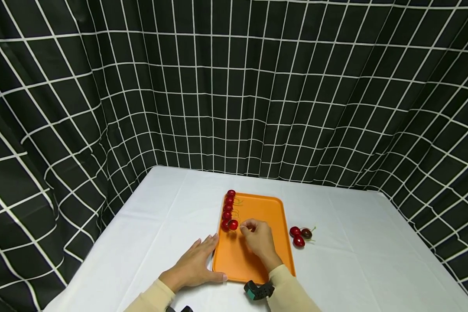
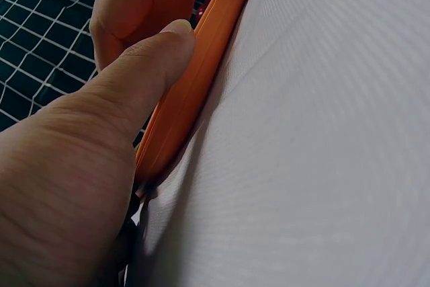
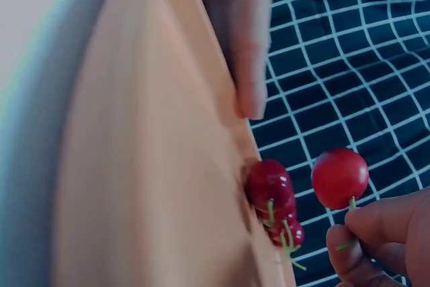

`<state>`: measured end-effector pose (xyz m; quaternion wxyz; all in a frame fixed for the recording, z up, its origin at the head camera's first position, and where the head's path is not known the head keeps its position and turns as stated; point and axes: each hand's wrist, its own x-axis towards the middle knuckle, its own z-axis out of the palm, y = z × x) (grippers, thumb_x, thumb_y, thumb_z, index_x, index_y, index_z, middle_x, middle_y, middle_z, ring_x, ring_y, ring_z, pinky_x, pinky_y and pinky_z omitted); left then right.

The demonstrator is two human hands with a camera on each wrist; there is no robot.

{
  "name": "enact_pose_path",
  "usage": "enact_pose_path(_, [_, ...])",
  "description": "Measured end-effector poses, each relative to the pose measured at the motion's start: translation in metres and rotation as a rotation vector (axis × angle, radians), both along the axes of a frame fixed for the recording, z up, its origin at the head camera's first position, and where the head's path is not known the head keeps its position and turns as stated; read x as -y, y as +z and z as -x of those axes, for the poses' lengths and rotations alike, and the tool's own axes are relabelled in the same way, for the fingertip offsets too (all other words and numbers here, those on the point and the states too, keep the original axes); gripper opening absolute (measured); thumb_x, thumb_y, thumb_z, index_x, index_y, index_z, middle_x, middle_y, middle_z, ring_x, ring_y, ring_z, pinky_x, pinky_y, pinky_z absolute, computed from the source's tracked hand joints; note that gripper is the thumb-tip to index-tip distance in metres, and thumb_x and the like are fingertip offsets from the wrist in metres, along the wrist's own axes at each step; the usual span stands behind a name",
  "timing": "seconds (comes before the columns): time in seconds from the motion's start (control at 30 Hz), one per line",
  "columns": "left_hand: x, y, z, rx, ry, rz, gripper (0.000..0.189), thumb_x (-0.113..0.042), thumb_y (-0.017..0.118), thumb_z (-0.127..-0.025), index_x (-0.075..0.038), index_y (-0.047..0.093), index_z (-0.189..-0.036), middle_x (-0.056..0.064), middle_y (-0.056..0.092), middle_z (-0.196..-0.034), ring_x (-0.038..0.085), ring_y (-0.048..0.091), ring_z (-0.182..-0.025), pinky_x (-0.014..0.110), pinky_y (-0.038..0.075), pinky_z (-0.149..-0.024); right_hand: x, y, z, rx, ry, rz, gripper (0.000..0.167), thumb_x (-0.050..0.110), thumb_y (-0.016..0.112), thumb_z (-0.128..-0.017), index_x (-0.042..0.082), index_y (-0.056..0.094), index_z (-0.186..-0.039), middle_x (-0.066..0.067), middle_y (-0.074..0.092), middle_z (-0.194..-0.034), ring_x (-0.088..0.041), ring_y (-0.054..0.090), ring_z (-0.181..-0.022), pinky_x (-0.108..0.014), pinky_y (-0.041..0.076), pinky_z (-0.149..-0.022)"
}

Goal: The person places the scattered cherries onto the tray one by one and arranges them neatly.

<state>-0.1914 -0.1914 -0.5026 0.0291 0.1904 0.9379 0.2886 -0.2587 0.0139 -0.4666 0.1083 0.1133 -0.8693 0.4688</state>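
An orange tray point(image 1: 239, 262) lies on the white table. Along its left edge runs a row of red cherries point(image 1: 228, 207), their green stems pointing inward. My right hand point(image 1: 259, 242) is over the tray and pinches one cherry point(image 3: 340, 178) by its stem between thumb and fingertips. In the right wrist view this cherry hangs apart from the row. My left hand point(image 1: 195, 265) rests at the tray's near left side, fingers extended along the edge. Its thumb point(image 2: 144, 65) lies against the tray rim in the left wrist view.
Just right of the tray, a small group of cherries point(image 1: 298, 241) with stems lies on the white tablecloth point(image 1: 347, 255). A black curtain with a white grid point(image 1: 234, 86) surrounds the back and sides of the table.
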Motion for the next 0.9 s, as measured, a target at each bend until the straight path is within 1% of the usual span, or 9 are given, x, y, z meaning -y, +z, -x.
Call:
enact_pose_path(0.17, [0.000, -0.001, 0.000, -0.006, -0.001, -0.007, 0.116, -0.077, 0.064, -0.068, -0.004, 0.028, -0.151, 0.005, 0.024, -0.156, 0.022, 0.020, -0.143, 0.043, 0.008, -0.116, 0.005, -0.005, -0.001, -0.014, 0.017, -0.045, 0.009, 0.007, 0.070, -0.086, 0.011, 0.070, -0.077, 0.005, 0.054, -0.064, -0.013, 0.045, -0.057, -0.024, 0.038, -0.049])
enact_pose_path(0.4, [0.000, 0.000, 0.000, -0.003, -0.002, -0.004, 0.115, -0.077, 0.064, -0.068, -0.005, 0.029, -0.151, 0.005, 0.024, -0.156, 0.022, 0.020, -0.142, 0.043, 0.009, -0.116, 0.009, -0.008, -0.003, 0.005, 0.026, -0.082, 0.011, 0.007, 0.071, -0.085, 0.011, 0.070, -0.076, 0.006, 0.053, -0.064, -0.012, 0.045, -0.058, -0.023, 0.038, -0.049])
enact_pose_path(0.67, [0.001, 0.001, 0.000, -0.001, -0.008, -0.005, 0.115, -0.076, 0.065, -0.069, -0.005, 0.028, -0.152, 0.005, 0.024, -0.156, 0.022, 0.020, -0.143, 0.043, 0.008, -0.116, 0.011, -0.010, -0.003, 0.022, 0.018, -0.099, 0.009, 0.007, 0.072, -0.085, 0.011, 0.072, -0.077, 0.007, 0.061, -0.069, -0.012, 0.050, -0.065, -0.026, 0.044, -0.057])
enact_pose_path(0.9, [0.001, -0.001, 0.001, -0.002, -0.009, -0.013, 0.116, -0.076, 0.064, -0.069, -0.005, 0.027, -0.152, 0.005, 0.024, -0.156, 0.022, 0.020, -0.143, 0.044, 0.008, -0.116, 0.013, -0.014, -0.003, 0.021, 0.017, -0.116, 0.008, 0.006, 0.073, -0.084, 0.011, 0.073, -0.077, 0.007, 0.064, -0.073, -0.015, 0.054, -0.073, -0.031, 0.047, -0.067])
